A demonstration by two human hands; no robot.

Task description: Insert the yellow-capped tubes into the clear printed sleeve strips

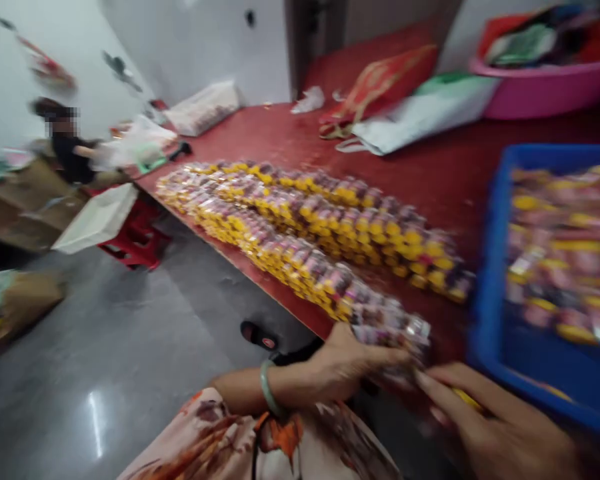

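Note:
My left hand (pixel 347 360), with a pale green bangle (pixel 267 387) on the wrist, is at the near end of a long stacked row of small clear-wrapped pieces with yellow ends (pixel 300 263). Its thumb lies across the last pieces as if gripping them; the other fingers are mostly hidden. Just to the right, my right hand (pixel 500 420) is blurred, its fingers closed around a small piece with a yellow end (pixel 466 400). The fingertips of both hands nearly meet. A second stacked row (pixel 370 223) runs behind the first.
A blue tray (pixel 487 267) on the right holds many loose yellow-ended pieces. Behind are a white bag (pixel 420 117), a red bag (pixel 385 83) and a pink basin (pixel 545 90). The red table's edge (pixel 280 303) runs diagonally. Another person (pixel 70 147) sits far left, near a red stool (pixel 140 233).

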